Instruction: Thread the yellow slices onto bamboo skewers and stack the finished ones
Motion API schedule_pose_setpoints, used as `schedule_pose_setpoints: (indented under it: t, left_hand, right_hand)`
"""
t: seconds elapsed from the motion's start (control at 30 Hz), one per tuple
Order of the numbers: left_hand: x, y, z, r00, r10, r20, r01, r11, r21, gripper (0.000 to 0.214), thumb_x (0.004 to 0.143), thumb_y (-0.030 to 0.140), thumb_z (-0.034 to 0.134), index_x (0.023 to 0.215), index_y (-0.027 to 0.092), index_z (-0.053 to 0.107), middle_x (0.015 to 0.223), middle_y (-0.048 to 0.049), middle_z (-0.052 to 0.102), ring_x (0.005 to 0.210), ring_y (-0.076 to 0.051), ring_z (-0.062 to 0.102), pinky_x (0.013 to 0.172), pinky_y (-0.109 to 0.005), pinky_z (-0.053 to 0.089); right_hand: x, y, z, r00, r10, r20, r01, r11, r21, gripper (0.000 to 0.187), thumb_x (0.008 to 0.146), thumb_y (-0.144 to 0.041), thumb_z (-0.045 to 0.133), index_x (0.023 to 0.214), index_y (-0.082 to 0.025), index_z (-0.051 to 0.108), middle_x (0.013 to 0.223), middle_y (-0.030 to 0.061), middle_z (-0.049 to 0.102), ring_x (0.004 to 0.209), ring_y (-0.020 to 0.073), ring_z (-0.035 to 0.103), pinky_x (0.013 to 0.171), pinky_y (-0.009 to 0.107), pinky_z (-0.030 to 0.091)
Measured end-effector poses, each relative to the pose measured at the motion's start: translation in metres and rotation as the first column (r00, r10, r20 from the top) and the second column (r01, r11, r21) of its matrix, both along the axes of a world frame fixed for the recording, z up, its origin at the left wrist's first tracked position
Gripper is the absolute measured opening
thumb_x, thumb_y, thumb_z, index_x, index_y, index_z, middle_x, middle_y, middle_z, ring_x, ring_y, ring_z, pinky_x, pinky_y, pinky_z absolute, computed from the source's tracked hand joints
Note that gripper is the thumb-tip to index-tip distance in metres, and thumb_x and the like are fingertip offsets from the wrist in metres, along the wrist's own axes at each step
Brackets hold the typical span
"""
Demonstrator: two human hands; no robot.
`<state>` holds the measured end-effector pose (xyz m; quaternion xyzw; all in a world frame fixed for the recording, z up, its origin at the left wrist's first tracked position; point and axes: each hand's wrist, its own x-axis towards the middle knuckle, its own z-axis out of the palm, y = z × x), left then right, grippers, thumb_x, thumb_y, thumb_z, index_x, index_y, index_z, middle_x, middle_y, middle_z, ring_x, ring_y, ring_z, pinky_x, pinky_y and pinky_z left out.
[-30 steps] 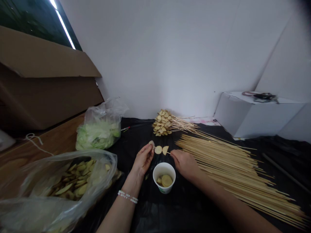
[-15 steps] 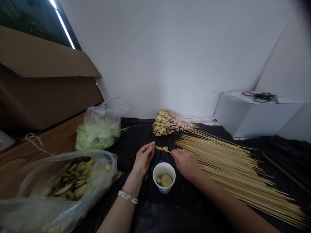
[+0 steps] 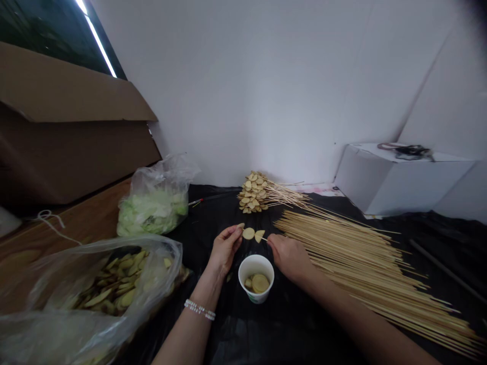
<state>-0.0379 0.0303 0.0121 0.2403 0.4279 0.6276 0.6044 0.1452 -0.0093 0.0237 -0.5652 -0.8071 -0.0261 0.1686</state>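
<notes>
My right hand (image 3: pixel 288 253) is closed around a thin wooden skewer (image 3: pixel 264 239) that points left. Two pale slices sit on it, a round potato slice (image 3: pixel 248 233) and a cut one nearer my right fingers. Between thumb and fingers, my left hand (image 3: pixel 227 247) pinches another potato slice (image 3: pixel 241 226) at the skewer's far end; its tip is hidden there. Just below both hands stands a white paper cup (image 3: pixel 256 264) with potato slices (image 3: pixel 260 284) inside.
Loose skewers (image 3: pixel 365 274) lie spread at right. Behind are filled skewers (image 3: pixel 254 192) in a pile. An open plastic bag of slices (image 3: pixel 117 279) and a bag of pale green vegetable (image 3: pixel 152 205) stand left. A white box (image 3: pixel 399 177) and a cardboard box (image 3: pixel 76 152) flank the black sheet (image 3: pixel 243 329).
The skewer has been turned, so the slices on it now show their flat faces instead of their edges. Both hands stay in nearly the same place.
</notes>
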Motion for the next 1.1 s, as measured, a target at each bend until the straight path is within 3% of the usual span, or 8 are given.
schedule_pose_setpoints:
  t: [0.23, 0.43, 0.57, 0.73, 1.1]
  left_hand:
    - [0.0031, -0.0005, -0.0046, 0.998, -0.040, -0.040, 0.041, 0.999, 0.033, 0.021, 0.056, 0.012, 0.083, 0.073, 0.012, 0.070, 0.084, -0.0064, 0.073, 0.064, -0.008, 0.063, 0.059, -0.015, 0.050]
    - [0.0008, 0.0002, -0.0041, 0.998, 0.027, -0.051, -0.025, 0.999, 0.047, 0.020, 0.059, 0.015, 0.081, 0.075, 0.014, 0.069, 0.078, -0.0043, 0.071, 0.062, -0.008, 0.062, 0.057, -0.015, 0.050]
    - [-0.0004, 0.0016, -0.0041, 0.999, 0.010, -0.044, -0.008, 0.999, 0.045, 0.022, 0.062, 0.011, 0.079, 0.082, 0.013, 0.071, 0.079, -0.0055, 0.071, 0.062, -0.007, 0.062, 0.056, -0.014, 0.050]
    - [-0.0006, 0.0034, -0.0060, 0.998, 0.036, -0.044, -0.034, 0.999, 0.040, 0.019, 0.057, 0.012, 0.082, 0.072, 0.012, 0.070, 0.072, -0.0035, 0.070, 0.058, -0.006, 0.060, 0.055, -0.014, 0.049]
    - [-0.0006, 0.0035, -0.0069, 0.994, 0.071, -0.081, -0.068, 0.997, 0.042, 0.022, 0.056, 0.016, 0.083, 0.074, 0.012, 0.071, 0.072, -0.0022, 0.068, 0.056, -0.005, 0.057, 0.052, -0.014, 0.046]
  right_hand:
    - [0.0011, -0.0012, -0.0014, 1.000, 0.005, 0.005, -0.005, 0.998, 0.062, 0.029, 0.098, -0.026, 0.033, 0.088, -0.020, 0.059, 0.082, 0.0036, 0.065, 0.071, 0.0145, 0.059, 0.058, 0.027, 0.027]
    - [0.0005, -0.0002, -0.0034, 1.000, 0.023, -0.002, -0.023, 0.998, 0.051, 0.029, 0.098, -0.027, 0.032, 0.087, -0.020, 0.058, 0.080, 0.0026, 0.065, 0.071, 0.0142, 0.059, 0.058, 0.027, 0.027]
    - [0.0007, -0.0002, -0.0036, 1.000, 0.025, -0.018, -0.024, 0.998, 0.050, 0.028, 0.098, -0.027, 0.033, 0.086, -0.020, 0.058, 0.080, 0.0023, 0.065, 0.071, 0.0138, 0.059, 0.058, 0.027, 0.027]
    - [0.0012, -0.0002, -0.0034, 0.999, 0.035, -0.032, -0.033, 0.999, 0.041, 0.027, 0.098, -0.027, 0.034, 0.086, -0.020, 0.057, 0.080, 0.0021, 0.065, 0.072, 0.0138, 0.059, 0.059, 0.027, 0.027]
    - [0.0015, 0.0019, -0.0056, 0.997, 0.058, -0.048, -0.055, 0.996, 0.064, 0.027, 0.097, -0.026, 0.034, 0.085, -0.020, 0.058, 0.080, 0.0014, 0.065, 0.073, 0.0134, 0.058, 0.060, 0.026, 0.028]
